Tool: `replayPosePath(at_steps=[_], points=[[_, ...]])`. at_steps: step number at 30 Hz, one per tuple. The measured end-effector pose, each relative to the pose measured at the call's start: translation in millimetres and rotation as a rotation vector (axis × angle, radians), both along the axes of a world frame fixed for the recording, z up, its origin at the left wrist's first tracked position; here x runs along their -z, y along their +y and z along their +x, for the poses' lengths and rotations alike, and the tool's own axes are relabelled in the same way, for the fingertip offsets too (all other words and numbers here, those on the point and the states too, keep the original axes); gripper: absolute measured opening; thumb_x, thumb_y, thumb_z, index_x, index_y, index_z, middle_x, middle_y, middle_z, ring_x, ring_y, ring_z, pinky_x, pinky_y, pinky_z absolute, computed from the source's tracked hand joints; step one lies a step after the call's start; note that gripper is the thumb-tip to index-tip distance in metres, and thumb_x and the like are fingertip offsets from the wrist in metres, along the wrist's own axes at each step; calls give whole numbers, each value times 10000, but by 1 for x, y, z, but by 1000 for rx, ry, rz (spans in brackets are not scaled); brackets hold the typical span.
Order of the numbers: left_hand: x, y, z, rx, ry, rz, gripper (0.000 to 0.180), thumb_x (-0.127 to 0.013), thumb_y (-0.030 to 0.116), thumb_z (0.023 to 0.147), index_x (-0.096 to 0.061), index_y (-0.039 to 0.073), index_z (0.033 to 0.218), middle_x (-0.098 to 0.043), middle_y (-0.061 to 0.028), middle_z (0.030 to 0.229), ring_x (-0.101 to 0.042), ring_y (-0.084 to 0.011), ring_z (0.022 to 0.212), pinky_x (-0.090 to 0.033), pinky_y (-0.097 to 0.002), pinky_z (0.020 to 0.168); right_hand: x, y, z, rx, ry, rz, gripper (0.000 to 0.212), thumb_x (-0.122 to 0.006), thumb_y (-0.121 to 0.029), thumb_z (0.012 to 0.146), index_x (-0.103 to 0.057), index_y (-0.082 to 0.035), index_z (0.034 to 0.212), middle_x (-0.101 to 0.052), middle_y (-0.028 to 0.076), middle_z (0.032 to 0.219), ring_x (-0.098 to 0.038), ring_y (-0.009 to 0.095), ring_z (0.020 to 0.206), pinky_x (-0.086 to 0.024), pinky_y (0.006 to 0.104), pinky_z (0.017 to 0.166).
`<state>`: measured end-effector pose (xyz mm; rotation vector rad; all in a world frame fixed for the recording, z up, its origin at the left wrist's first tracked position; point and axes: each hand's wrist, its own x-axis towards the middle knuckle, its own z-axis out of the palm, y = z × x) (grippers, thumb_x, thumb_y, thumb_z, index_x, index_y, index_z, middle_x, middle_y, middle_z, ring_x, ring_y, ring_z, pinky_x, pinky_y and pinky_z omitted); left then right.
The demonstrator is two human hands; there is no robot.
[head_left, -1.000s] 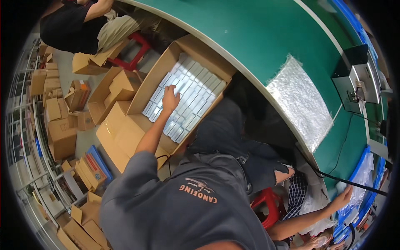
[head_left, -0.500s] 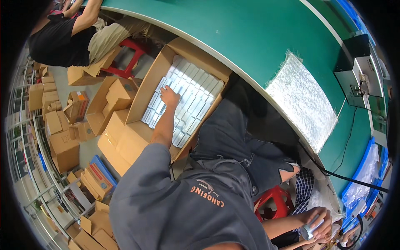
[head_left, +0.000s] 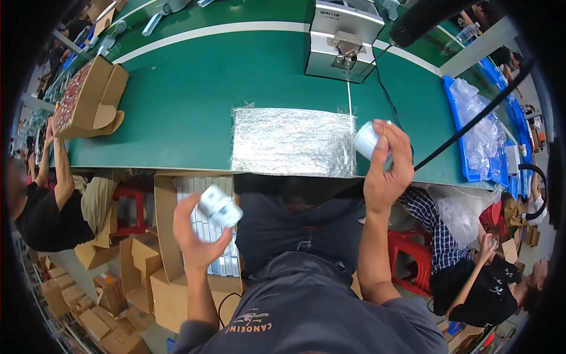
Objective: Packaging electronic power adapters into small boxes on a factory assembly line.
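Holding one thing in each hand, the person has the hands well apart. The left hand [head_left: 199, 241], lower left of centre, pinches a blurred white-and-blue small carton [head_left: 220, 206] between thumb and fingertips; the right hand [head_left: 390, 174], right of centre, grips a pale cylindrical canister [head_left: 365, 140] by its side. Both look light enough for one hand. The carton is probably stiff thin card that would dent if squeezed, so opposite edges are the place to hold it. The canister looks rigid and smooth, perhaps slippery, and is best held around its wall; whether it is fragile cannot be told.

Between the hands and higher in the frame, a silvery mat [head_left: 293, 143] lies on the green workbench [head_left: 194, 74]. Rows of similar pale cartons [head_left: 223, 265] fill a cardboard box [head_left: 167, 230] at lower left, partly behind the left hand. A black cable [head_left: 454, 141] slants across the right, between the right hand and a blue tray [head_left: 458, 127] of clear plastic bags [head_left: 480, 127].
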<state>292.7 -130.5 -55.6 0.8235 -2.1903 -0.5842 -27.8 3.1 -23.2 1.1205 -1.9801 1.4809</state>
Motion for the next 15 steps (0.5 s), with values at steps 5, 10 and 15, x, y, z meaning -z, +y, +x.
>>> replayPosePath(at_steps=[5,10,15], points=[[-67,-36,-136,248,-90,-273,647,-867,188,645,-613,47,1223,-644,-116,1189,-622,-340,1060,-474,-434,935,5,1,-20,-35,-123,-97,164,-641,56,899,-734,19,1030,-714,148,1042,-683,266,976,-526,345,856],[-57,-60,-176,400,-283,-386,637,-856,336,744,-611,106,1284,-635,-74,1191,-600,-307,1096,-446,-412,960,6,2,-18,-170,-342,-206,176,-698,55,867,-743,-4,1027,-729,112,956,-673,228,936,-522,332,817],[-46,-40,-189,316,-227,-202,568,-829,297,798,-647,163,1319,-495,-131,1428,-502,-364,1279,-407,-447,1077,12,11,-26,-154,-182,-186,129,-724,30,824,-723,-17,944,-708,110,900,-668,272,871,-512,346,809]])
